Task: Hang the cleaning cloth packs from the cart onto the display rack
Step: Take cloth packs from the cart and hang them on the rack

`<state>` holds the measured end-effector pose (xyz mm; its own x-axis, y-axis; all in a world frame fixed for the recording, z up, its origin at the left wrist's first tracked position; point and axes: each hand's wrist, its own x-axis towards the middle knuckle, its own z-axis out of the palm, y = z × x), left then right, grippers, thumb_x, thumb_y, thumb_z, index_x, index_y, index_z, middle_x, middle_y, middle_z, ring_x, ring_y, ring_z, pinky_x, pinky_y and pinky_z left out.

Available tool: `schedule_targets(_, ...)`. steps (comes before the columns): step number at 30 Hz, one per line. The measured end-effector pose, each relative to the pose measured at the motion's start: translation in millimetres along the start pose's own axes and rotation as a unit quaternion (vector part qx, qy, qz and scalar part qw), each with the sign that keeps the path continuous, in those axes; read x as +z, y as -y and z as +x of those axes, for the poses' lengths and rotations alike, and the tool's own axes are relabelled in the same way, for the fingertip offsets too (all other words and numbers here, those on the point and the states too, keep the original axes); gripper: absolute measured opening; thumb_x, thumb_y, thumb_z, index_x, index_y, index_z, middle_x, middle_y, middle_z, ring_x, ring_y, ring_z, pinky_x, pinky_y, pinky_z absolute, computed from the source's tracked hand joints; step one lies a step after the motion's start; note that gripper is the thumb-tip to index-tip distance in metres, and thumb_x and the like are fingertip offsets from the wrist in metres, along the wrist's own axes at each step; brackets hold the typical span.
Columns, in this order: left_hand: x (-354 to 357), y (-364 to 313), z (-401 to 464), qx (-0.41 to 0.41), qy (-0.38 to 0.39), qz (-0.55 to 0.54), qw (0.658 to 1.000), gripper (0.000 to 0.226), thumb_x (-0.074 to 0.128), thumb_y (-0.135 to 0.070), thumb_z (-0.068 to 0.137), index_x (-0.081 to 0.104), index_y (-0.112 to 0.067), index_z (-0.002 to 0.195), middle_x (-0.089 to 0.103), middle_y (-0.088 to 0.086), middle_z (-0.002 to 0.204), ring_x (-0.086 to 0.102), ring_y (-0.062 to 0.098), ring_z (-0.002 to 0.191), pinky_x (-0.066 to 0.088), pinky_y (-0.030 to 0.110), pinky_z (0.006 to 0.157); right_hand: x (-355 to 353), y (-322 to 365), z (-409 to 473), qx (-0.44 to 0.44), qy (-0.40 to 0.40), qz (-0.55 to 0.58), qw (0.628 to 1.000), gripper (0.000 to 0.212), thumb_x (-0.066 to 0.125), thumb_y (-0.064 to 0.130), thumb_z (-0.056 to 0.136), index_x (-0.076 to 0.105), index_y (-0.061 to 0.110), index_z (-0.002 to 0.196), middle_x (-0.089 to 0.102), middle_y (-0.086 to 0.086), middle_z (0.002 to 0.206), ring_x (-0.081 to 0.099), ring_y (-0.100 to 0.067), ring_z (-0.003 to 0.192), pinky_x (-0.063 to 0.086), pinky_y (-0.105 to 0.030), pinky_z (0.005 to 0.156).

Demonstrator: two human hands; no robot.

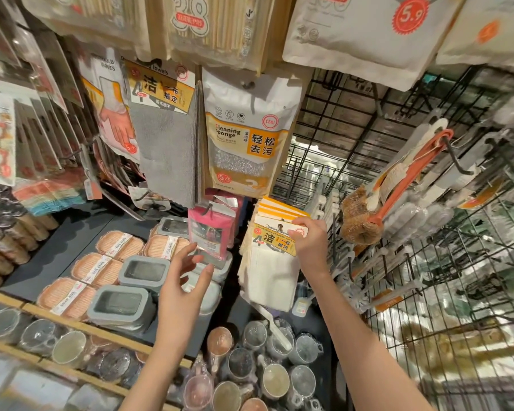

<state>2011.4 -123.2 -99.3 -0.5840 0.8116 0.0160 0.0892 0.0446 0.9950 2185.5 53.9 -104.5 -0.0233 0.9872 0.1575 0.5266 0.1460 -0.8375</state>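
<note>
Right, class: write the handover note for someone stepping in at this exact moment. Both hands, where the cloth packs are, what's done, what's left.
Right hand: pinches the header card of the front white cleaning towel pack, at the lower hook on the display rack.
Left hand: open, holding nothing, beside the pink pack.
Done: several white packs hang behind the front one.
Left: whether the front pack is seated on the hook can't be told, so check. The cart is out of view.

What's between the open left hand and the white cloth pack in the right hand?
In the head view, the pink pack hangs between the left hand and the white cloth pack that the right hand pinches.
</note>
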Motion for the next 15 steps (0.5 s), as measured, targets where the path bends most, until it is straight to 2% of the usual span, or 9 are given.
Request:
schedule_targets(3, -0.8, -1.8, 2.4, 0.004, -0.005, 0.012, 1.0, 0.042, 0.067, -0.015, 0.087, 0.055, -0.026, 0.125, 0.064, -0.008, 0.106, 0.059, 0.017, 0.107, 0.045, 0.039, 0.1, 2.4, -1.3, 5.6, 0.0, -0.033, -0.032, 0.999, 0.021, 0.072, 0.009, 0.078, 0.057, 0.006, 0.092, 0.051, -0.008, 0.095, 0.047, -0.014, 0.078, 0.032, -0.017, 0.061)
schedule_targets(5, -1.2, -4.0, 3.4, 0.004, -0.007, 0.018, 1.0, 0.041, 0.068, -0.017, 0.086, 0.055, -0.029, 0.124, 0.064, -0.009, 0.108, 0.059, 0.015, 0.107, 0.045, 0.038, 0.099, 3.2, -2.1, 9.1, -0.003, -0.053, -0.076, 0.996, 0.025, 0.075, 0.016, 0.076, 0.056, 0.008, 0.09, 0.051, -0.003, 0.089, 0.048, -0.02, 0.083, 0.031, -0.027, 0.061)
schedule_targets(7, -1.7, -7.0, 4.2, 0.004, -0.008, 0.02, 1.0, 0.04, 0.068, -0.017, 0.086, 0.056, -0.03, 0.122, 0.064, -0.009, 0.109, 0.059, 0.013, 0.108, 0.045, 0.037, 0.099, 3.5, -2.4, 11.6, -0.002, -0.063, -0.098, 0.993, 0.027, 0.076, 0.02, 0.075, 0.056, 0.01, 0.091, 0.05, -0.004, 0.091, 0.049, -0.023, 0.088, 0.032, -0.028, 0.063)
schedule_targets(9, -2.2, -12.2, 4.9, 0.009, -0.009, 0.02, 1.0, 0.039, 0.068, -0.015, 0.086, 0.057, -0.028, 0.122, 0.064, -0.01, 0.109, 0.058, 0.004, 0.107, 0.044, 0.034, 0.1, 3.5, -1.0, 13.6, 0.009, -0.064, -0.1, 0.993, 0.03, 0.076, 0.024, 0.075, 0.055, 0.012, 0.092, 0.046, -0.004, 0.098, 0.049, -0.022, 0.085, 0.033, -0.027, 0.061)
schedule_targets(12, -4.6, -21.7, 8.7, 0.033, -0.005, 0.035, 0.999, 0.039, 0.069, -0.014, 0.085, 0.059, -0.024, 0.122, 0.063, -0.013, 0.113, 0.055, -0.008, 0.105, 0.042, 0.019, 0.096, 2.1, 3.8, 16.8, 0.042, -0.051, -0.108, 0.992, 0.03, 0.076, 0.026, 0.077, 0.053, 0.015, 0.093, 0.042, -0.002, 0.104, 0.053, -0.022, 0.082, 0.035, -0.028, 0.061)
schedule_targets(15, -8.7, -32.4, 15.4, 0.061, 0.005, 0.054, 0.997, 0.041, 0.071, -0.012, 0.084, 0.059, -0.023, 0.121, 0.06, -0.016, 0.115, 0.053, -0.006, 0.107, 0.037, 0.004, 0.089, -1.1, 12.6, 17.4, 0.052, -0.018, -0.095, 0.994, 0.022, 0.071, 0.019, 0.081, 0.054, 0.018, 0.095, 0.041, 0.002, 0.103, 0.051, -0.024, 0.103, 0.042, -0.031, 0.077)
